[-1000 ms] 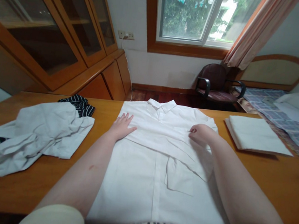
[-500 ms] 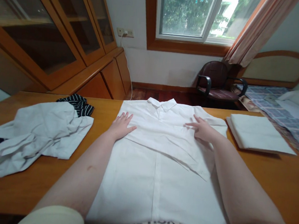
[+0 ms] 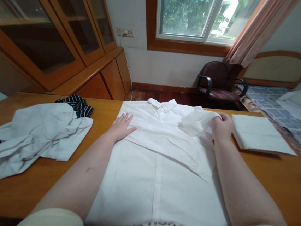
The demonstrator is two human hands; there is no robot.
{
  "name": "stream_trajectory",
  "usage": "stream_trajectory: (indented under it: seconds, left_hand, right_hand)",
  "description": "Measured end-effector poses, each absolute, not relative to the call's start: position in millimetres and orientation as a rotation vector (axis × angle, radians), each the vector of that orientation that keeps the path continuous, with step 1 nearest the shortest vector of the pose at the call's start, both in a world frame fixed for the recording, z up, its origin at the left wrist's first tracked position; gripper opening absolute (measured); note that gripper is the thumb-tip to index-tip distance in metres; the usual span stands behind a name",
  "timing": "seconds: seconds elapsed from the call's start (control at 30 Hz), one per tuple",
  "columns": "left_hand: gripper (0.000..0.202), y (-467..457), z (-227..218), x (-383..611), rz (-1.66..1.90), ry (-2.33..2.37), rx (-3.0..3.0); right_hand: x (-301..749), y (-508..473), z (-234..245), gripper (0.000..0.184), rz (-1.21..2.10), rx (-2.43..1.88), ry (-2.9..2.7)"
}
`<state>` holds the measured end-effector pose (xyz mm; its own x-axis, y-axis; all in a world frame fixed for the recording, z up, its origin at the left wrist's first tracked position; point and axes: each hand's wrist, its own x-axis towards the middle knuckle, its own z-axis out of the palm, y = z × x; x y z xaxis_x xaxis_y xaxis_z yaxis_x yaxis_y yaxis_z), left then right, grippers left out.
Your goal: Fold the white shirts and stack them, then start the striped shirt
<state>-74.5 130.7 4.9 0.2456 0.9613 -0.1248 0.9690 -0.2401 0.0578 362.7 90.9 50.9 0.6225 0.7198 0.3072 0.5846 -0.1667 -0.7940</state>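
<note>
My left hand [image 3: 121,127] lay flat on the white collared button-front shirt [image 3: 156,188], its fingers spread apart. My right hand [image 3: 222,127] had its fingers together, clamped on a gathered fold of white shirt fabric [image 3: 196,122]. The shirt lay spread on the orange-brown wooden table [image 3: 12,195], collar pointing away, just beside a flat folded white garment [image 3: 261,138] and apart from a crumpled white garment [image 3: 33,137].

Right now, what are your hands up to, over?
Left hand flat on white shirt. Right hand gripping bunched sleeve. Folded cloth close beside right hand.
</note>
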Motion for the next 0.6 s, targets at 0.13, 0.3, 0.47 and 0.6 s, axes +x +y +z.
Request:
stream_trajectory:
  seconds: [0.13,0.3,0.47,0.6]
  left_hand:
    - [0.084,131,4,-75,-0.096,1.85,2.38]
    - [0.083,129,9,-73,-0.112,1.857,2.357]
    - [0.082,128,7,-72,-0.1,1.85,2.357]
    - [0.078,130,12,-72,-0.072,1.857,2.351]
  right_hand:
    - [352,90,61,0.033,0.172,-1.575,-0.852]
    - [333,80,76,0.031,0.47,-1.515,-1.312]
    - [305,63,79,0.045,1.091,-1.548,-2.272]
    - [303,66,74,0.047,1.199,-1.617,-2.209]
